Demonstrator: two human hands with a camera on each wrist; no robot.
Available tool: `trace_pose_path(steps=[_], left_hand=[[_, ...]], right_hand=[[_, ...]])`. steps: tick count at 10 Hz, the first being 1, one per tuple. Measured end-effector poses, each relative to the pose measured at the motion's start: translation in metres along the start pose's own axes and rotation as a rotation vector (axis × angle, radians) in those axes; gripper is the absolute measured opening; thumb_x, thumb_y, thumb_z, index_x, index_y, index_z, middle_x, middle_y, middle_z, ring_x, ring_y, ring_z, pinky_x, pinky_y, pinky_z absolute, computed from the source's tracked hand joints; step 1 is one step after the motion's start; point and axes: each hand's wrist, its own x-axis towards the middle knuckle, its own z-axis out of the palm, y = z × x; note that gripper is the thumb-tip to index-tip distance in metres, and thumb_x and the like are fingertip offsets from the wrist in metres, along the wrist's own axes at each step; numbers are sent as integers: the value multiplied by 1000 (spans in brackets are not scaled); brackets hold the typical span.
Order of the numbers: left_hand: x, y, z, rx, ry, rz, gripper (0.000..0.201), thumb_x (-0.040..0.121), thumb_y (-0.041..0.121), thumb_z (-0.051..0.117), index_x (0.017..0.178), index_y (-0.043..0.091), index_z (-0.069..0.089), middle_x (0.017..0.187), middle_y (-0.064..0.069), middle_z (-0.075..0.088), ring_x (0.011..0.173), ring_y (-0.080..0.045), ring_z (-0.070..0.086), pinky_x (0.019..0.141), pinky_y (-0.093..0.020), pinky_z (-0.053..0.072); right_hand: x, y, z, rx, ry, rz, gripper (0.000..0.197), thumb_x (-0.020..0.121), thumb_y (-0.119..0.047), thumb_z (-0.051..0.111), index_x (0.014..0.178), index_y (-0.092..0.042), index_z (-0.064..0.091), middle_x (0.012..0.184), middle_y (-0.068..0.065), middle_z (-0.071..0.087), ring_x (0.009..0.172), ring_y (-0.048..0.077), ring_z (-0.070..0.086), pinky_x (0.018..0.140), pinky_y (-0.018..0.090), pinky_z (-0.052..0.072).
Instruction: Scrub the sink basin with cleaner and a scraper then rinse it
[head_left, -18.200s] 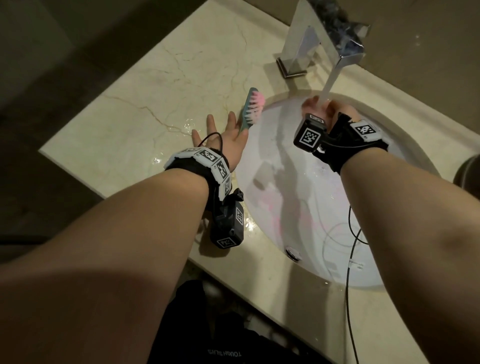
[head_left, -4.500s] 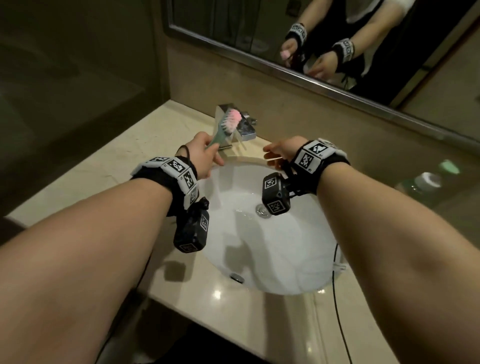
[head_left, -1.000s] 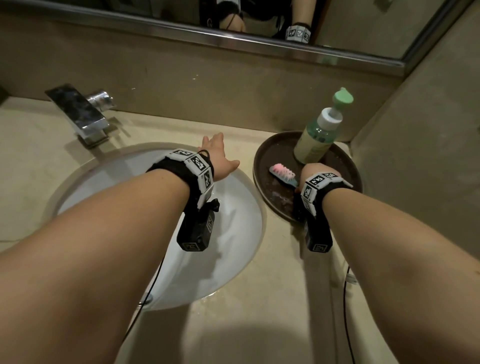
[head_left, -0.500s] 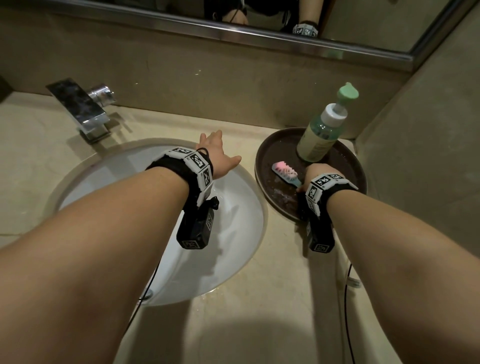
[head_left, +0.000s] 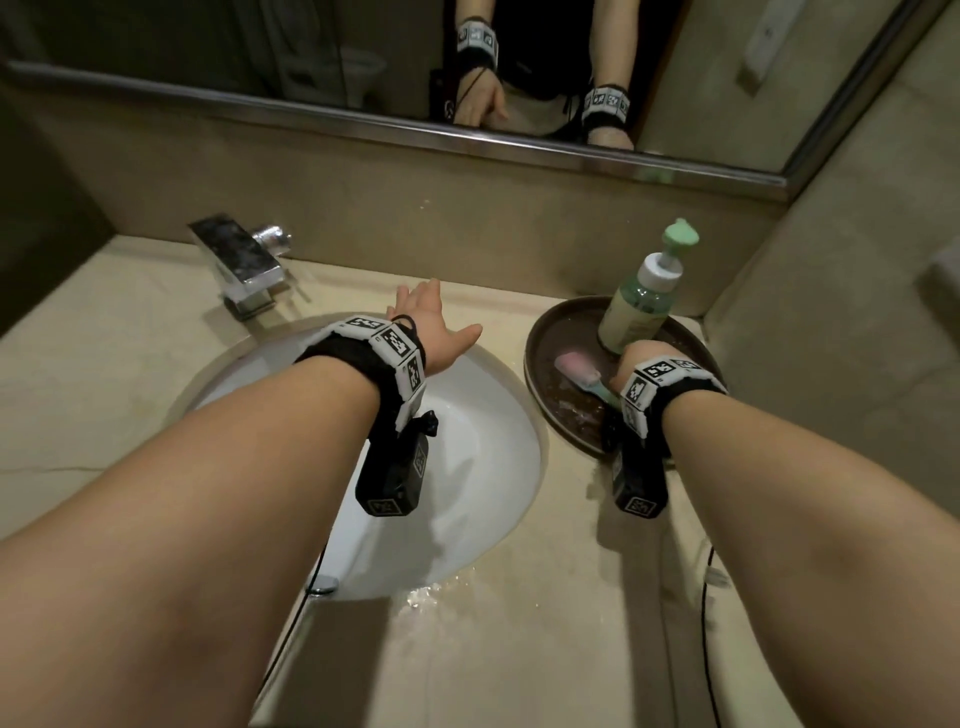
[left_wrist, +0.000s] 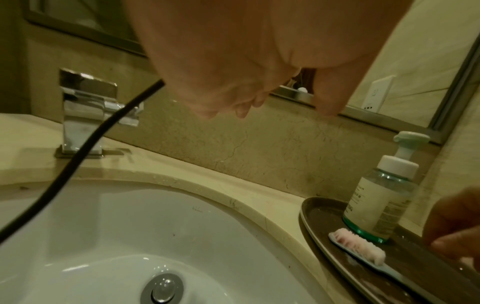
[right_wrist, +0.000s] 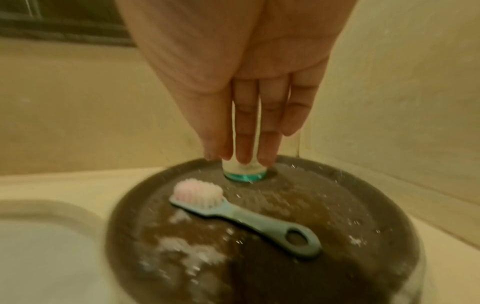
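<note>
With the brush (right_wrist: 233, 214) laid on the tray (right_wrist: 363, 205) beside the basin (head_left: 483, 441), both hands' fingers (right_wrist: 246, 131) straight and empty, the job looks finished.

Head view: from above, angled down and forward over the sink basin (head_left: 483, 467) toward the mirror (head_left: 311, 52). Left wrist view: low over that basin, facing the faucet (left_wrist: 85, 115). Right wrist view: close above the tray (right_wrist: 363, 205) right of the basin. Tray shared by all three.
</note>
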Motion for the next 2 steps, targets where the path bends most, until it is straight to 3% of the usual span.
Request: trace_pose_path(steps=[2], left_hand=[[-28,-17,-45,-8,90,81,76,96,41,44,150,8,2,158,-12,-1,146,-24,-4,117,-36,6]], right_hand=[[-38,-34,-24,68,140,-121,38,86,-23,60,120,-7,60,125,16,58,115,30,56,84,33,45]])
